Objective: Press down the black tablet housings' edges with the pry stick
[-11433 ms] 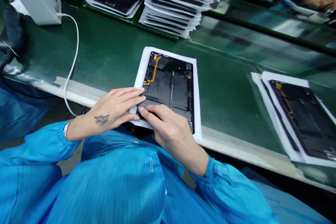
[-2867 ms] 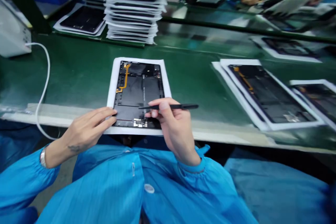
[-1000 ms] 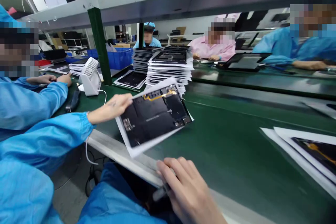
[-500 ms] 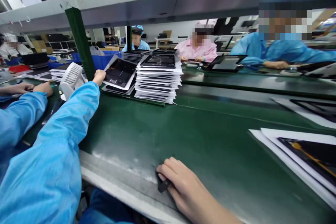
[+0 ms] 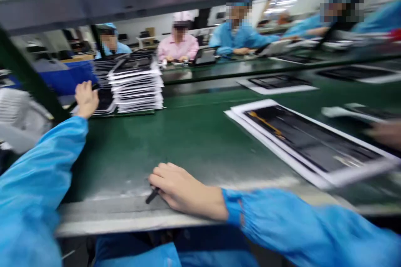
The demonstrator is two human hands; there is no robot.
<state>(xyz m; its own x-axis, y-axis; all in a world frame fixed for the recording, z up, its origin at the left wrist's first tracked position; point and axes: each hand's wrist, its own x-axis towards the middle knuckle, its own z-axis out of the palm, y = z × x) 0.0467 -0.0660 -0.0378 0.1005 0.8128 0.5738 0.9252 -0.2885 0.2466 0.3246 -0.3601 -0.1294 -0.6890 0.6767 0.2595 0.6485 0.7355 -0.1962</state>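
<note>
My left hand [image 5: 87, 99], its fingers stretched and a little apart, is at the left edge of a low pile of dark flat panels on white sheets [image 5: 105, 103]. Nothing shows in its grip. Right beside that pile rises a tall stack of similar panels with white sheets between them [image 5: 137, 91]. On the front of the green worktop rests my right hand [image 5: 180, 185], closed on a small black stick-like object [image 5: 152, 195] that pokes out below the fingers. The rest of that object is hidden.
To the right, a dark panel with an orange strip [image 5: 300, 133] lies on white sheets. Another panel [image 5: 277, 82] lies behind it. A white fan [image 5: 21, 119] and a green post [image 5: 31, 75] stand at left. A blurred hand [image 5: 387, 133] reaches in at right; co-workers sit opposite.
The view has swung to the right. My left hand has let go of the panel it held tilted, which is now down at the low pile. My right hand still grips the black object.
</note>
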